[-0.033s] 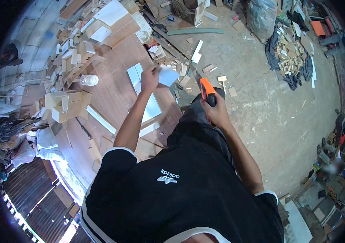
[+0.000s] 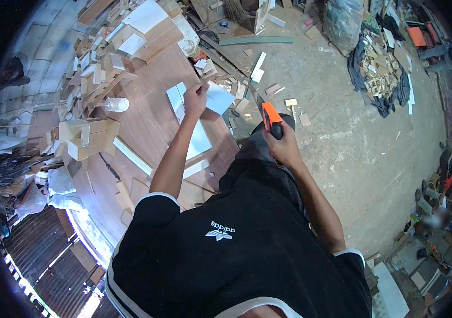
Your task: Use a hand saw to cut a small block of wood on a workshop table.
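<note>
My left hand [image 2: 195,100] is closed, fingers pressed together, over the white boards on the workbench. Its fingertips are at the near left corner of a white panel [image 2: 219,98] that reaches the bench edge; whatever they pinch is too small to make out. Beneath my hand and forearm lies a longer white board [image 2: 198,142]. My right hand [image 2: 284,148] grips the orange and black handle of a handsaw [image 2: 268,115], held beside my knee. The saw's blade points away from me, toward the panel's right side.
The brown workbench [image 2: 149,95] carries stacked wooden box pieces [image 2: 90,135], a clear plastic container [image 2: 116,105] and a white strip [image 2: 133,156]. Offcuts [image 2: 290,103] litter the concrete floor. A dark sheet heaped with scraps [image 2: 379,66] and a plastic sack [image 2: 342,26] stand far right.
My left hand has shifted slightly left, baring more of the white panel's corner. My right hand and the handsaw stay where they were.
</note>
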`<state>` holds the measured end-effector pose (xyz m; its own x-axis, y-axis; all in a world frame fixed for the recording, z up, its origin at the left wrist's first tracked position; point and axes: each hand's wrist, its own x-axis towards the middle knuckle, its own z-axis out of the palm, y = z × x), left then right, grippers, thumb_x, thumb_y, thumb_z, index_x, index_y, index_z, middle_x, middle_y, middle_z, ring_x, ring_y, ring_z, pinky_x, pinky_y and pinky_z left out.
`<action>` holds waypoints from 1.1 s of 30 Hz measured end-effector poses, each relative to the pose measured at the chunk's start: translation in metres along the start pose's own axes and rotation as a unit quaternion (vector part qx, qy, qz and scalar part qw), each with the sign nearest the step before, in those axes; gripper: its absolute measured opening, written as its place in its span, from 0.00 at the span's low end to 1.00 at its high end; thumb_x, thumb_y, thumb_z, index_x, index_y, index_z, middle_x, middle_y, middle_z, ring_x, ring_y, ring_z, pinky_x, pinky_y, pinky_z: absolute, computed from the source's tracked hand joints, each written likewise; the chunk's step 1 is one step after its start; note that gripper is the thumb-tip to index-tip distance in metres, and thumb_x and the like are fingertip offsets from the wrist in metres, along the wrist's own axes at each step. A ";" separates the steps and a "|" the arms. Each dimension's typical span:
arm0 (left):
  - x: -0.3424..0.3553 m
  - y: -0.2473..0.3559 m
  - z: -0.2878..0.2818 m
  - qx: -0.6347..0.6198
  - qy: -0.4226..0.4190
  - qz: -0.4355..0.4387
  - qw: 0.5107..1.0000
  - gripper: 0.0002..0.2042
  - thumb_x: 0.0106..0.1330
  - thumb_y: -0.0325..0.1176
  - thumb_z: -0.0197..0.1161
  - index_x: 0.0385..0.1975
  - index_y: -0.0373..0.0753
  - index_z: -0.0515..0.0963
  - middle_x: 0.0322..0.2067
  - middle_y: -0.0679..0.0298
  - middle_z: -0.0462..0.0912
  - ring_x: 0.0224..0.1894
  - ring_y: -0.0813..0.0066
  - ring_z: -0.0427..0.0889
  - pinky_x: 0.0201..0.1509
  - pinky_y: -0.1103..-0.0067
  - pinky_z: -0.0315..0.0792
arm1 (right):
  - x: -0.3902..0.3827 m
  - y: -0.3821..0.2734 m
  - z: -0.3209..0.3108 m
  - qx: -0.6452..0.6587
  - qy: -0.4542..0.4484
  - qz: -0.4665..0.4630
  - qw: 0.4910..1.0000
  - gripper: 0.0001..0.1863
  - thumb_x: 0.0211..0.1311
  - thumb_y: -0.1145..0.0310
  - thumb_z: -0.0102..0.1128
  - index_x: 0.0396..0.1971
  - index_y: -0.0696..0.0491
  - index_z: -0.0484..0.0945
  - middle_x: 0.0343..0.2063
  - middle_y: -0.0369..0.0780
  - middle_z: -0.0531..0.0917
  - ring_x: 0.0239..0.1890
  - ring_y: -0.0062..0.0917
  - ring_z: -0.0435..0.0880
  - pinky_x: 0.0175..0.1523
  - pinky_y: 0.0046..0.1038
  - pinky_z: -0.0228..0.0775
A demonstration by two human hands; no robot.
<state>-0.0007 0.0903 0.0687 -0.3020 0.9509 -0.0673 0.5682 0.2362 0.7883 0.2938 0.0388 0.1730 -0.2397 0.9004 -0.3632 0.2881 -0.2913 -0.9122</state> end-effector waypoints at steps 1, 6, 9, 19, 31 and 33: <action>0.002 0.006 -0.005 -0.010 0.005 -0.088 0.996 0.12 0.64 0.35 0.60 0.40 0.33 0.81 0.33 0.48 0.83 0.38 0.59 0.84 0.39 0.74 0.73 | 0.000 -0.001 0.002 0.009 -0.004 0.005 1.000 0.10 0.57 0.70 0.62 0.34 0.58 0.72 0.17 0.34 0.71 0.18 0.18 0.68 0.25 0.24 0.62; 0.012 -0.020 0.001 0.076 -0.124 -0.017 0.989 0.10 0.65 0.37 0.60 0.37 0.37 0.82 0.30 0.47 0.82 0.35 0.55 0.83 0.40 0.69 0.72 | 0.013 0.021 0.005 -0.031 -0.027 0.007 0.999 0.10 0.59 0.70 0.62 0.36 0.55 0.71 0.15 0.31 0.69 0.11 0.15 0.67 0.16 0.23 0.58; 0.007 -0.046 0.005 0.055 -0.093 0.068 0.992 0.10 0.63 0.36 0.61 0.36 0.35 0.81 0.27 0.47 0.81 0.33 0.53 0.82 0.40 0.68 0.73 | 0.023 0.039 0.008 -0.081 -0.046 -0.075 0.993 0.08 0.58 0.70 0.62 0.30 0.53 0.70 0.18 0.30 0.68 0.20 0.14 0.68 0.23 0.23 0.61; -0.017 -0.052 0.010 0.078 0.060 0.135 0.986 0.09 0.61 0.29 0.60 0.41 0.38 0.79 0.42 0.53 0.78 0.48 0.52 0.75 0.52 0.65 0.69 | 0.047 0.047 0.023 -0.130 -0.106 -0.007 0.986 0.13 0.54 0.68 0.62 0.35 0.60 0.73 0.23 0.41 0.75 0.27 0.23 0.73 0.37 0.29 0.68; -0.072 -0.025 -0.022 0.237 -0.115 0.120 0.957 0.51 0.44 0.59 0.73 0.64 0.35 0.56 0.65 0.54 0.60 0.68 0.55 0.57 0.71 0.60 0.49 | 0.047 0.056 0.029 -0.119 -0.100 -0.019 0.988 0.11 0.54 0.71 0.64 0.35 0.60 0.74 0.24 0.38 0.75 0.29 0.21 0.72 0.38 0.27 0.67; -0.075 -0.033 -0.017 0.253 -0.099 0.115 0.956 0.52 0.39 0.55 0.77 0.64 0.37 0.58 0.62 0.51 0.64 0.66 0.53 0.61 0.70 0.57 0.49 | 0.046 0.052 0.032 -0.126 -0.104 -0.011 0.986 0.11 0.54 0.72 0.64 0.34 0.59 0.73 0.24 0.37 0.74 0.29 0.20 0.71 0.38 0.26 0.67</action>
<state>-0.0096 0.0076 0.0580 -0.0024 0.9966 -0.0824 0.9143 0.0356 0.4035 0.2682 0.0546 0.1029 -0.4267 0.8119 -0.3985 0.4961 -0.1583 -0.8537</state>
